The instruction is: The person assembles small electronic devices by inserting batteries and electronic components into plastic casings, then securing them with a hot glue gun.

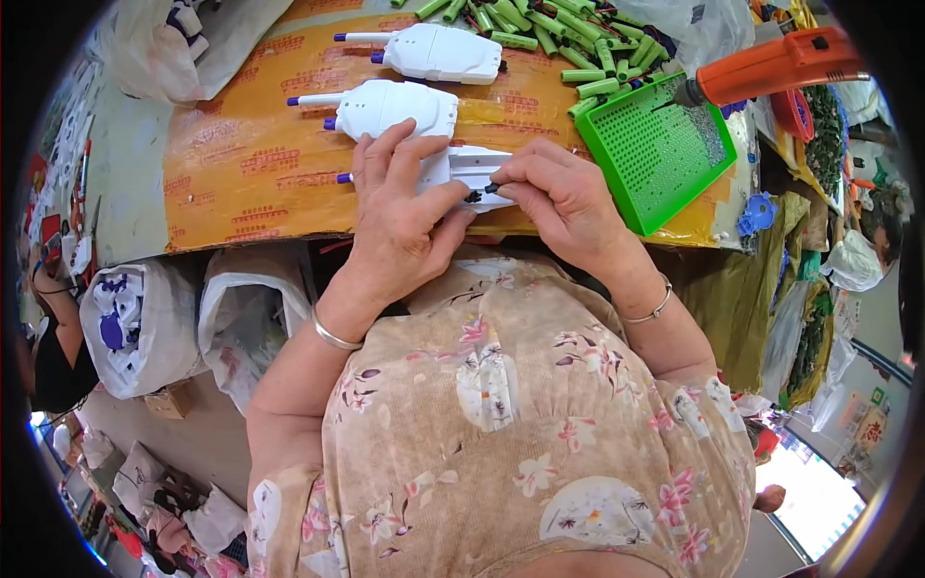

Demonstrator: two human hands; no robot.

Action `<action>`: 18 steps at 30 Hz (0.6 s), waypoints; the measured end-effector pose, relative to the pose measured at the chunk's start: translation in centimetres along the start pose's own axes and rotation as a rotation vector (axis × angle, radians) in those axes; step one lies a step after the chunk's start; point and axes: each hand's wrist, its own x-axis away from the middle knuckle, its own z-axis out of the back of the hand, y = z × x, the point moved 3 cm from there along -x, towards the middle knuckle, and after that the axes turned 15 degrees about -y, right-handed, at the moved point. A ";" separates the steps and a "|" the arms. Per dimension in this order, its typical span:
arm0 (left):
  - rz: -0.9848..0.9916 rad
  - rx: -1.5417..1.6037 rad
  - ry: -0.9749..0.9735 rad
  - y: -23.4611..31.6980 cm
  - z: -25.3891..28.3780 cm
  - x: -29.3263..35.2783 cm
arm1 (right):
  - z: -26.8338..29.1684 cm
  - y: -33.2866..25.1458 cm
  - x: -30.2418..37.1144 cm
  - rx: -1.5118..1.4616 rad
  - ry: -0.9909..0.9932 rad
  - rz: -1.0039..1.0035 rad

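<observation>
An opened white plastic housing (479, 165) lies at the table's near edge, its hollow inside facing up. My left hand (403, 207) rests over its left part, fingers spread across it and thumb and forefinger pinching close to a small black part (473, 197). From the right, my right hand (567, 200) pinches a second small black piece (492, 188), which looks like a wire connector. Fingertips partly hide both pieces, so I cannot tell whether they are joined. Beyond my hands lie two closed white housings, a nearer one (397, 110) and a farther one (441, 53), each with a thin rod.
Green cylindrical batteries (578, 34) are heaped at the back. A green tray (631, 188) of tiny metal screws stands at the right, with an orange electric screwdriver (771, 69) above it. White bags of parts (145, 328) stand below the table's left edge; a purple piece (757, 214) lies far right.
</observation>
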 end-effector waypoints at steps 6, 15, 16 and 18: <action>0.026 -0.004 0.005 0.1 -0.5 0.1 | -0.2 -0.1 0.0 0.080 -0.005 0.016; 0.034 -0.022 0.023 0.1 -0.8 0.2 | 0.1 -1.6 -0.2 0.461 -0.027 0.047; 0.035 -0.021 0.021 0.1 -0.8 0.2 | 0.1 -1.8 -0.2 0.484 -0.033 0.044; 0.035 -0.023 0.023 0.1 -0.8 0.2 | 0.0 -1.9 -0.1 0.498 -0.041 0.043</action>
